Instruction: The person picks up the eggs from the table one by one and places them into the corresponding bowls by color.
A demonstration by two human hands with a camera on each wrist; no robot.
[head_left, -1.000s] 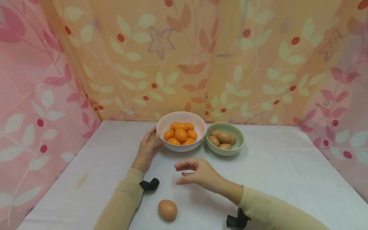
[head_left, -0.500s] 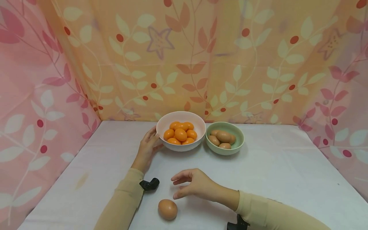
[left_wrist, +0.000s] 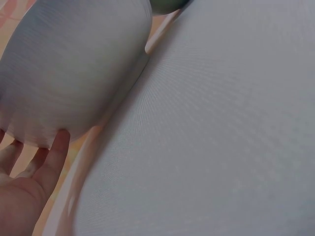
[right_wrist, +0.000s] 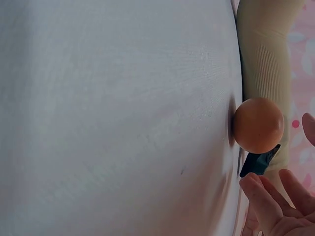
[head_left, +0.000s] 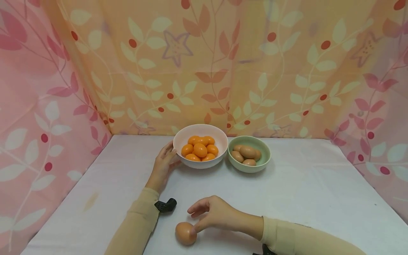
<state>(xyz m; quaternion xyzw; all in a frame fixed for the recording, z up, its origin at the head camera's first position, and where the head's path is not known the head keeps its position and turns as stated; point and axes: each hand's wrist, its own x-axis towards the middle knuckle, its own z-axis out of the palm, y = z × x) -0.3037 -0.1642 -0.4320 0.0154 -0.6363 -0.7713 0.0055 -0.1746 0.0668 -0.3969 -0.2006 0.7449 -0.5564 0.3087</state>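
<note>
A single brown egg (head_left: 186, 233) lies on the white cloth near the front. My right hand (head_left: 216, 214) hovers just beside it, fingers spread and thumb overlapping the egg's right side in the head view. In the right wrist view a gap shows between the egg (right_wrist: 258, 125) and the fingertips (right_wrist: 252, 180). My left hand (head_left: 162, 165) rests against the left side of a pale pink-white bowl (head_left: 202, 164), its fingertips (left_wrist: 63, 133) touching the outer wall. Several glossy orange egg-shaped pieces (head_left: 200, 150) fill that bowl.
A smaller green bowl (head_left: 250, 169) holding several brown eggs (head_left: 247, 151) stands right beside the pale bowl. Behind the table hangs a leaf-patterned curtain (head_left: 204, 71), with pink cloth (head_left: 41, 106) along the left side. Each wrist wears a black camera (head_left: 165, 205).
My right hand has moved down toward the front, from below the bowls to the lone egg's right side. The left hand and both bowls have stayed in place.
</note>
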